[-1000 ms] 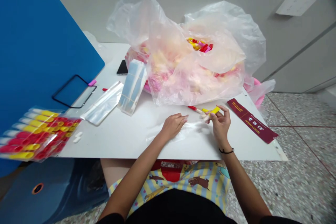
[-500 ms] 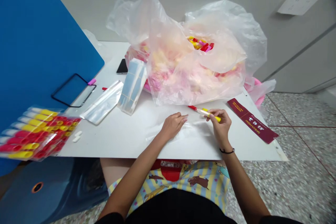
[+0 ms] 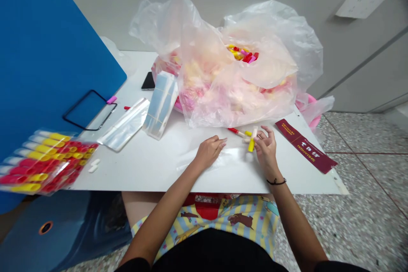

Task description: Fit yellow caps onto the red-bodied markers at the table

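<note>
My right hand (image 3: 266, 151) pinches a small pen-like stick with a yellow cap (image 3: 252, 140), holding it nearly upright over the white table (image 3: 153, 170). My left hand (image 3: 208, 152) rests with curled fingers on a flat clear plastic sleeve (image 3: 223, 159) lying on the table between both hands. Just beyond my right hand lie a red-capped stick (image 3: 235, 131) and another yellow-tipped one (image 3: 247, 133). Behind them sits a big clear plastic bag (image 3: 236, 76) full of red, yellow and pink capped sticks.
A stack of clear sleeves (image 3: 161, 104), a loose sleeve (image 3: 126, 125) and a black phone (image 3: 148, 80) lie to the left. A dark red paper strip (image 3: 306, 146) lies at the right edge. A packed set of sticks (image 3: 44, 161) overhangs the left corner beside a blue board (image 3: 47, 51).
My right hand has turned the yellow-capped stick from lying sideways to standing nearly upright and drawn it slightly left. My left hand has barely moved.
</note>
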Available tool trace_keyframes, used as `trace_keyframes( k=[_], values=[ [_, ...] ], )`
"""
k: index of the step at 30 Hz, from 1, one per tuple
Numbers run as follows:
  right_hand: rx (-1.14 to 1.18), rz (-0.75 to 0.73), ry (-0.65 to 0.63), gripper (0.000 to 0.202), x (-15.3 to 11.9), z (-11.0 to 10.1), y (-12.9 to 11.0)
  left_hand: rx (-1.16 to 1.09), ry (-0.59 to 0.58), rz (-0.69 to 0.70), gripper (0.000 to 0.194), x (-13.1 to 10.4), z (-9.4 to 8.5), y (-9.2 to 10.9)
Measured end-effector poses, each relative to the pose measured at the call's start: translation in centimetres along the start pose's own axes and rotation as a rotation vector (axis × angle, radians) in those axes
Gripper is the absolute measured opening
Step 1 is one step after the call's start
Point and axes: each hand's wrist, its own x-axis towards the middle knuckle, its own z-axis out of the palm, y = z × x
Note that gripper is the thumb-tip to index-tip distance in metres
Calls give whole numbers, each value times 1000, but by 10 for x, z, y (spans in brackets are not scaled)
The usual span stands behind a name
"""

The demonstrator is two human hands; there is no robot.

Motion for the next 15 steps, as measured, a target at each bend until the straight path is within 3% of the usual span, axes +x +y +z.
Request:
trace_keyframes(
  k=[10,15],
  values=[
    [-138,-223,2,41,-7,8,-2,120,-10,48,41,1,4,-1],
    [-141,-235,-69,38,-11,15,-7,175,-25,50,40,1,4,1]
  ],
)
